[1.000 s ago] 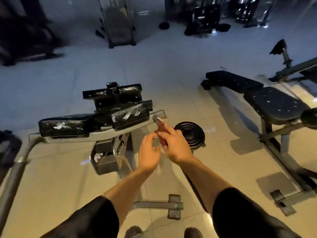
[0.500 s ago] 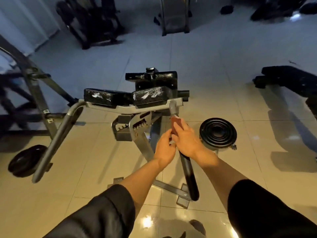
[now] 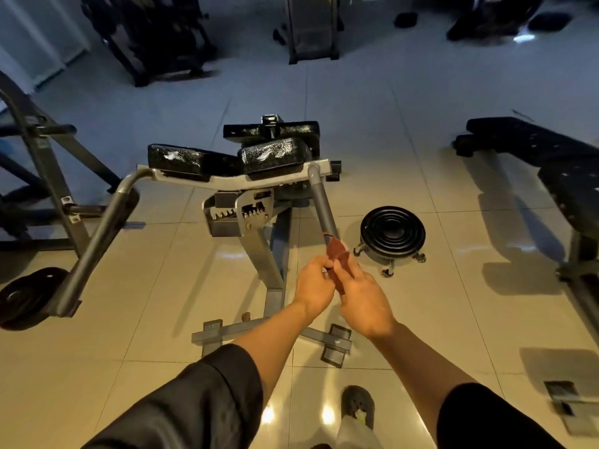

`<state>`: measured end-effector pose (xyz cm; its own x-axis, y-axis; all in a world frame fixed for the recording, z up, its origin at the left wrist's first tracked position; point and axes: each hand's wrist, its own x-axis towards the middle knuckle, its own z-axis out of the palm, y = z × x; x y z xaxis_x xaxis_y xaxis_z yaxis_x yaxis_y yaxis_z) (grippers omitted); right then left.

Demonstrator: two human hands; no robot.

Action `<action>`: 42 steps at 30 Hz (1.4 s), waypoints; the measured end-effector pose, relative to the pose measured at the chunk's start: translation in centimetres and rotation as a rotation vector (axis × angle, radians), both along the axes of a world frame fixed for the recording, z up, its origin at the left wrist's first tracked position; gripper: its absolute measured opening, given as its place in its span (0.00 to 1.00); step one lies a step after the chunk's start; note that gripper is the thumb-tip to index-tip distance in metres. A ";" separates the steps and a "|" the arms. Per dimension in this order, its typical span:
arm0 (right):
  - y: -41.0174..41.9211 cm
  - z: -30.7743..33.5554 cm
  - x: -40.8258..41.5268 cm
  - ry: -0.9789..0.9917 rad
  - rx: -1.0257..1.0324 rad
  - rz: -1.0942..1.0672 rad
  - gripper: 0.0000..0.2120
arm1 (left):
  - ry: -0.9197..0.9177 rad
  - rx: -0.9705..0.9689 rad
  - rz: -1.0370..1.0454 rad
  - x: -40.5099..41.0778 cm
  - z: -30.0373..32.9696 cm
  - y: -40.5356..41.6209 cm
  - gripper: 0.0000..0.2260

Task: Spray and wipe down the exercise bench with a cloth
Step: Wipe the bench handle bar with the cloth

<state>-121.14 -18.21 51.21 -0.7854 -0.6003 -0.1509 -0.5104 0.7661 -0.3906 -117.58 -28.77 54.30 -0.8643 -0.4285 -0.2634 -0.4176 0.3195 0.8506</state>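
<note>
— Both hands grip the cloth (image 3: 337,254): right hand (image 3: 363,296) wraps it round the bar (image 3: 321,202), left hand (image 3: 314,283) pinches its near edge.
— And the bench (image 3: 227,163)?
— Just beyond, pads still streaked. Best keep the cloth snug and slide along the bar's length.

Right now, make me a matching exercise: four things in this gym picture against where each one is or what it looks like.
Column 1:
1. red cloth
2. black pads
3. stack of round weights
4. weight plate

Column 2:
A. on the floor at far left
B. on a small wheeled stand, right of the grey bar
C. streaked with white foam
D. wrapped on the grey bar, held by the left hand and right hand

Pairs: 1-D, 2-C, 3-B, 4-A
</note>
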 end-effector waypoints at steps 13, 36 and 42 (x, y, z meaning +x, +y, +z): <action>4.7 3.9 -1.6 -0.284 -0.361 -0.187 0.27 | -0.017 -0.261 -0.001 0.0 0.9 2.6 0.19; -1.7 3.8 -13.1 -0.087 -0.303 0.315 0.23 | -0.068 -0.276 0.451 -8.1 4.4 2.4 0.12; -4.9 5.2 -14.9 -0.044 -0.247 0.506 0.24 | -0.019 -0.212 0.458 -10.1 4.3 -0.1 0.13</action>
<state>-136.03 -23.15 56.43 -0.3869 -0.9220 0.0153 -0.7693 0.3135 -0.5567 -127.69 -28.92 58.57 -0.5711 -0.8082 -0.1436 -0.5704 0.2649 0.7775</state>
